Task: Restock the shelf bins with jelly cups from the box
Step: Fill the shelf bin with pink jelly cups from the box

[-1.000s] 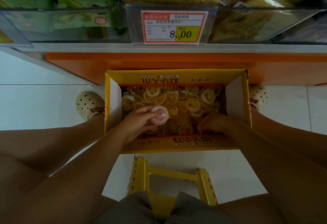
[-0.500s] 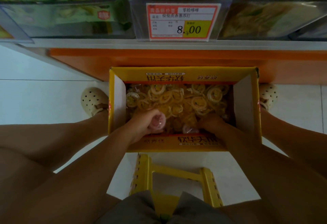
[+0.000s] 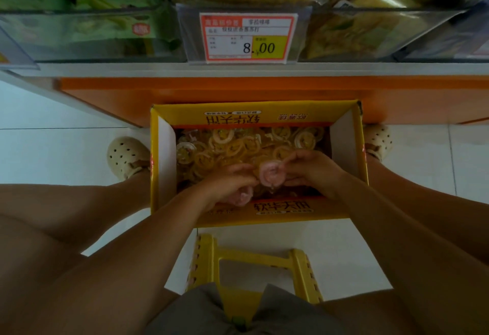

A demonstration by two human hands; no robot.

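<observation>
An open yellow cardboard box (image 3: 346, 213) stands on the floor between my feet, holding several yellow jelly cups (image 3: 227, 146). Both hands are inside it near the front wall. My left hand (image 3: 225, 183) curls round a pink jelly cup (image 3: 242, 197) held low in the palm. My right hand (image 3: 309, 170) pinches a second pink jelly cup (image 3: 271, 173) between thumb and fingers, right beside the left fingertips. Clear shelf bins (image 3: 105, 35) run along the top of the view.
A red and yellow price tag (image 3: 247, 39) reading 8.00 hangs on the middle bin. An orange shelf base (image 3: 238, 91) sits just behind the box. A yellow plastic stool (image 3: 254, 260) is under me. My shoes (image 3: 124, 157) flank the box on white tiles.
My right hand has lifted a pink jelly cup out of the pile and brought it toward the left hand. The left hand still holds its pink cup, now lower in the palm.
</observation>
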